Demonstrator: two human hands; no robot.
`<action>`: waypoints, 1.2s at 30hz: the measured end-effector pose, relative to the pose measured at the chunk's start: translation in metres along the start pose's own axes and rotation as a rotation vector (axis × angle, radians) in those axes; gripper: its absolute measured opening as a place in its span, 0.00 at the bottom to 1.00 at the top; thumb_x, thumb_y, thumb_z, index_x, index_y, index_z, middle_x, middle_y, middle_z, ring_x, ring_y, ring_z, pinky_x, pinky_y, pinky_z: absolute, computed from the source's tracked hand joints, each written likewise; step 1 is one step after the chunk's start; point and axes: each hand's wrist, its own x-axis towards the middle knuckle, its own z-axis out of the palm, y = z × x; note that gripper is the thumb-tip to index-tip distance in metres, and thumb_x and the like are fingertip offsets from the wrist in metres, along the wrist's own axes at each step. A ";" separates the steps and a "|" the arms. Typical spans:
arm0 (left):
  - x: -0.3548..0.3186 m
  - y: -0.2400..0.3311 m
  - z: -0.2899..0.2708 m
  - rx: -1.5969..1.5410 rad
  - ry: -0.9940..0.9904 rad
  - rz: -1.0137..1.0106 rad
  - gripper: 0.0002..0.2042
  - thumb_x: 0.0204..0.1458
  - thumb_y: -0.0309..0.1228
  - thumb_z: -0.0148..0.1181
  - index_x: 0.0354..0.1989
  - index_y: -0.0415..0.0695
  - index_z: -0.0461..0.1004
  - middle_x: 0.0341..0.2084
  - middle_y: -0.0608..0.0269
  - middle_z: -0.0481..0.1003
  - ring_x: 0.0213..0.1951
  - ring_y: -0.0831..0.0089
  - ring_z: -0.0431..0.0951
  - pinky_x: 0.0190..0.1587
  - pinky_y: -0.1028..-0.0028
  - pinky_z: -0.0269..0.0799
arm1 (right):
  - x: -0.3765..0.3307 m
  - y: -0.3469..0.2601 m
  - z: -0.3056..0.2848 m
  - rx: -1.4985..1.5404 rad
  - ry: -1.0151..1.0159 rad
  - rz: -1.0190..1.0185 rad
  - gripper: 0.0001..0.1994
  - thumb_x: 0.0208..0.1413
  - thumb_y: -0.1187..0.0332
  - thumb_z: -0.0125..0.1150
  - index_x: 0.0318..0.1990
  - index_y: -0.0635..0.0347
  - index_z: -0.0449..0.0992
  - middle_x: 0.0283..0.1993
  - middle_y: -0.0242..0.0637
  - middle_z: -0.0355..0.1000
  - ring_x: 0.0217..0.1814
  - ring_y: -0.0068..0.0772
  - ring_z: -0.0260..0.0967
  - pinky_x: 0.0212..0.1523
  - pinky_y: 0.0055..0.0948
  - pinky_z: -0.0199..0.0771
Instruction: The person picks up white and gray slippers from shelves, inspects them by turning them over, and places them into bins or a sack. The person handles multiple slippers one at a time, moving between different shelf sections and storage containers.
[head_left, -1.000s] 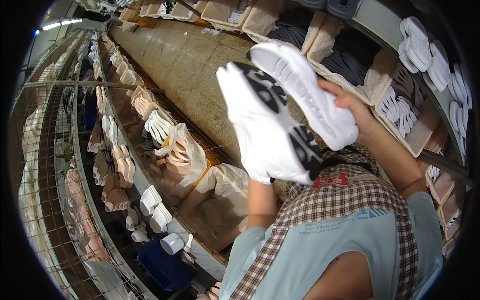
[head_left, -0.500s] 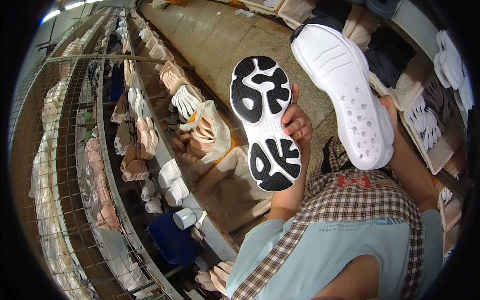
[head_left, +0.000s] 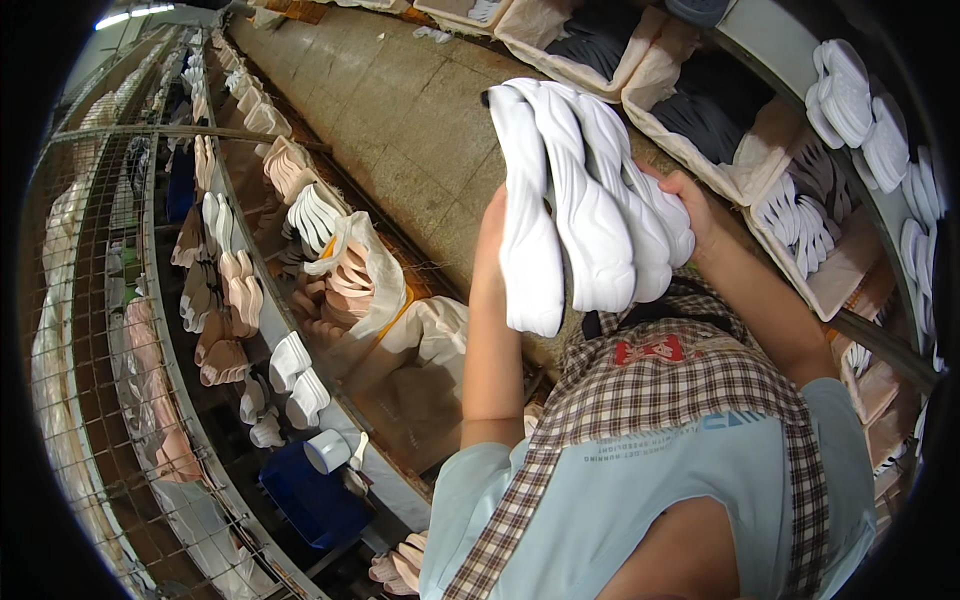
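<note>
A bundle of several white shoe soles (head_left: 590,220) is held between my two hands, side edges facing up and toes fanned slightly apart. My left hand (head_left: 491,228) presses against the outer sole on the left, its fingers mostly hidden behind it. On the other side my right hand (head_left: 690,205) grips the bundle, thumb and fingers partly showing at the edge. A small black patch shows at the far left tip of the bundle; the rest of the undersides is turned away. Below the soles is my checked apron (head_left: 690,370).
On the left, a rack shelf holds pink, brown and white soles (head_left: 240,290), a white mug (head_left: 328,452) and a blue bin (head_left: 312,495). Beside it stands a lined crate (head_left: 400,385). Lined crates (head_left: 740,180) with dark and white soles stand right, near stacked white soles (head_left: 842,95).
The soles, held apart before with a black-and-white underside and a dimpled top showing, are now together in one bundle, edges up. Both hands have come closer together, and the view has shifted.
</note>
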 end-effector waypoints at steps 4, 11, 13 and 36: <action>-0.002 -0.003 0.000 -0.683 -0.325 -0.028 0.22 0.55 0.40 0.49 0.53 0.39 0.58 0.23 0.64 0.61 0.23 0.73 0.66 0.26 0.75 0.64 | 0.000 0.013 0.002 -0.149 0.121 -0.094 0.26 0.55 0.59 0.39 0.55 0.70 0.61 0.51 0.51 0.67 0.50 0.40 0.69 0.55 0.37 0.69; -0.007 0.003 -0.010 -1.059 -0.531 -0.063 0.29 0.54 0.39 0.49 0.62 0.38 0.49 0.21 0.68 0.62 0.22 0.80 0.65 0.26 0.78 0.62 | -0.006 0.007 0.042 0.324 -0.144 0.007 0.22 0.60 0.59 0.43 0.53 0.71 0.64 0.47 0.53 0.70 0.44 0.45 0.74 0.39 0.41 0.79; -0.007 0.006 -0.014 -1.029 -0.566 -0.063 0.30 0.55 0.38 0.48 0.62 0.38 0.48 0.20 0.69 0.62 0.21 0.81 0.67 0.24 0.80 0.62 | -0.004 0.009 0.046 0.332 -0.088 0.017 0.22 0.60 0.59 0.44 0.53 0.71 0.64 0.48 0.53 0.70 0.44 0.45 0.73 0.40 0.40 0.79; 0.018 -0.029 0.045 0.344 -0.261 -0.546 0.24 0.58 0.34 0.45 0.62 0.45 0.49 0.52 0.48 0.64 0.48 0.55 0.72 0.48 0.58 0.73 | -0.066 0.033 -0.019 -0.719 0.291 -0.268 0.46 0.48 0.51 0.62 0.66 0.63 0.41 0.65 0.49 0.46 0.69 0.40 0.44 0.66 0.35 0.47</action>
